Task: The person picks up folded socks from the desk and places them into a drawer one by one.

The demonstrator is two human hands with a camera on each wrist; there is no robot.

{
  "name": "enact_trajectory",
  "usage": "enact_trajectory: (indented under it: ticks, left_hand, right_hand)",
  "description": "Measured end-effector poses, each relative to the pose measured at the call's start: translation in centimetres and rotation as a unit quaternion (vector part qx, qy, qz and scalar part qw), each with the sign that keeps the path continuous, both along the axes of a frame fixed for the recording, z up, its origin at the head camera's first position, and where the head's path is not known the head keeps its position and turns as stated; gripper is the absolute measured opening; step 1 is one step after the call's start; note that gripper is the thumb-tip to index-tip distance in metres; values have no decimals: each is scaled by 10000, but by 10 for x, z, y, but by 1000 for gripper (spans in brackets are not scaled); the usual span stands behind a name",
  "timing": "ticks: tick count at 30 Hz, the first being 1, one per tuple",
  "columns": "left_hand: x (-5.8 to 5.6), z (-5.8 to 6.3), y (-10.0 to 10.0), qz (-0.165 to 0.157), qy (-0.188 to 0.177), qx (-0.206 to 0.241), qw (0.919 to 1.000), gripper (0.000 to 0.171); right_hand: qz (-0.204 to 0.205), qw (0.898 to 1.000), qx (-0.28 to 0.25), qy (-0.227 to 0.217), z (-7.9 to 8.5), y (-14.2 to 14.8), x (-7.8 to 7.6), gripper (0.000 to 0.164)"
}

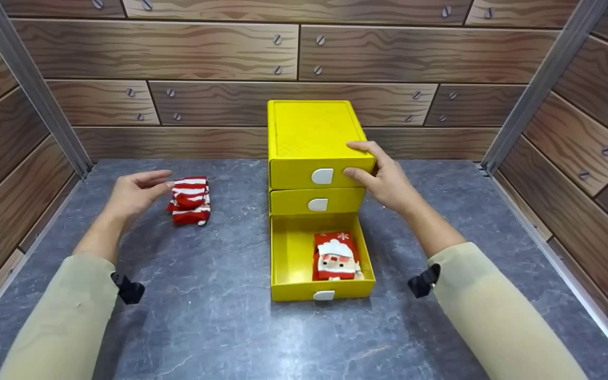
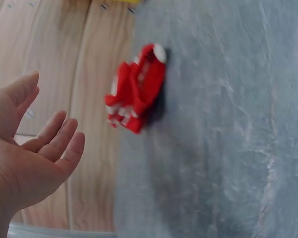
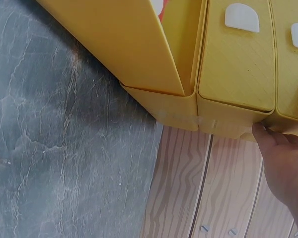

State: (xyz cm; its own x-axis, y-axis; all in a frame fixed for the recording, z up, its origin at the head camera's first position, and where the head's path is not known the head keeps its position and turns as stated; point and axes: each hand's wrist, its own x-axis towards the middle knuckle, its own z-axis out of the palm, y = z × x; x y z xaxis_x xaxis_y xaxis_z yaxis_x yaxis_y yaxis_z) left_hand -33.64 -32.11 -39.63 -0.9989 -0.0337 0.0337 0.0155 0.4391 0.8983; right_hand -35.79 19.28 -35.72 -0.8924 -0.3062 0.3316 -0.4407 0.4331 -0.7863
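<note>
A folded red-and-white striped sock [image 1: 190, 201] lies on the tabletop at left. My left hand [image 1: 136, 192] is beside it, its fingertips right at the sock's left edge in the head view. In the left wrist view that hand [image 2: 37, 153] has loosely extended fingers and nothing in them, apart from the sock [image 2: 136, 89]. My right hand [image 1: 388, 177] grips the upper right front corner of a yellow drawer unit [image 1: 314, 129], thumb on the top drawer's front. The bottom drawer [image 1: 293, 253] is pulled out and holds a folded red Santa-face sock [image 1: 335, 258].
The top drawer [image 1: 293, 174] and middle drawer [image 1: 291, 202] are closed, each with a white tab handle. Wood-patterned walls [image 1: 219, 50] with metal corner posts [image 1: 541, 79] enclose the grey marbled tabletop [image 1: 203, 311] at the back and sides.
</note>
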Motion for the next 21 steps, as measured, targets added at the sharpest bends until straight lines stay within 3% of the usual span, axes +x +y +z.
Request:
enact_trajectory:
  ticks: [9,16,21]
  left_hand:
    - [-23,-34,-7,77,-284,-205,9994,53]
    - [-32,-50,-3,-121,-522,-524,9972,57]
    - [-35,-60,2,-291,-423,-991,9938,55]
  right_hand:
    - [-23,9999,-31,-104,-1,0,1,53]
    - [12,10000,-6,-9,0,-1,2,54]
    - [4,10000,-10,15,0,1,2,54]
